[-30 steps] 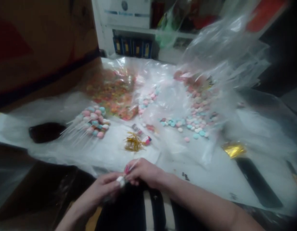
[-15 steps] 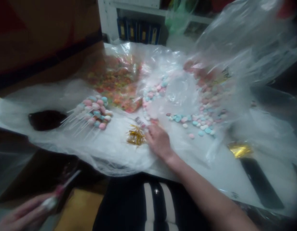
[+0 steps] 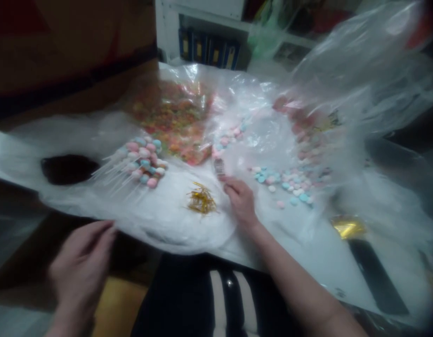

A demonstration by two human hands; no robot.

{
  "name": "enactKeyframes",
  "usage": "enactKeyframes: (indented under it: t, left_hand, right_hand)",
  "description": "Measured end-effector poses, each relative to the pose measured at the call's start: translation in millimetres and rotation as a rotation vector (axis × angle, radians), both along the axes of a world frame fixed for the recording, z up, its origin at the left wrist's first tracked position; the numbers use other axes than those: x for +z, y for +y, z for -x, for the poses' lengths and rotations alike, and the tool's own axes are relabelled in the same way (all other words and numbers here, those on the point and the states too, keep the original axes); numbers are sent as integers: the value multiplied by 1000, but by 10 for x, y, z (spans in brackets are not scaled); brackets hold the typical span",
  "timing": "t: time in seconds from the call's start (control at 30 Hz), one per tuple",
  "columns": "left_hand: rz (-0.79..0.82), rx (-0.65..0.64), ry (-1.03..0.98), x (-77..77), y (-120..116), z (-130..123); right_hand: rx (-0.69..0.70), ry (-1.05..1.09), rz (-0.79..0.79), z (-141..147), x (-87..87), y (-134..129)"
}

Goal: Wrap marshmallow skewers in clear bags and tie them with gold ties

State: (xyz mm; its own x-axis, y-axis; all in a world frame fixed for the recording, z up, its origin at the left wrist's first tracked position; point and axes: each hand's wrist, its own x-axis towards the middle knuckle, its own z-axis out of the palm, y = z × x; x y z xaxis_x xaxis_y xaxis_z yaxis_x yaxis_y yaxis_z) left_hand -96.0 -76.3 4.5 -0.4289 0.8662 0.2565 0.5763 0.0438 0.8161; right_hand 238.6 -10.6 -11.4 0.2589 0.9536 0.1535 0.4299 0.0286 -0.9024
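Observation:
My right hand (image 3: 240,199) pinches a small clear plastic bag with a dark printed label (image 3: 219,167) over the white sheet. Close to its left lies a little pile of gold twist ties (image 3: 201,199). My left hand (image 3: 84,257) is at the table's front edge, thumb and fingers pressed together, and nothing shows between the tips. Beyond it rests a bunch of pink, blue and white candy balls on white sticks (image 3: 142,161). Loose pastel candies (image 3: 297,180) are spread to the right of my right hand.
A clear bag of orange and green candies (image 3: 181,121) lies at the back. Crumpled clear plastic (image 3: 363,70) rises at the right. A black phone-like slab (image 3: 377,276) and gold foil (image 3: 348,228) lie front right. A large cardboard box (image 3: 72,51) blocks the back left.
My left hand has come up and right to the table edge, and the white-sticked, wrapped item it held is out of sight. My right hand has shifted slightly right, away from the gold ties.

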Motion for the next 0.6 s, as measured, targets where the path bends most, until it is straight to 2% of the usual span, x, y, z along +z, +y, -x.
enactKeyframes:
  t: [0.03,0.07,0.17,0.23,0.3,0.43,0.6]
  left_hand:
    - [27,-94,-91,72,46,-225]
    - [129,-200,-232,126,94,-436]
    - [457,-432,-729,165,214,-896]
    - [552,-440,-978,116,256,-1014]
    - [541,-371,-1121,53,271,-995]
    - [358,-167,-1236,-2,284,-723]
    - [191,214,-1253,36,354,-348]
  right_hand:
    - [33,89,23,81,88,-44]
    - [114,176,92,187,169,-91]
    - [439,422,360,579,326,-225]
    - [527,477,406,813,349,-269]
    - [548,391,423,978,334,-253]
    - [677,49,429,1192,321,-52]
    - [786,-478,290,1616,308,374]
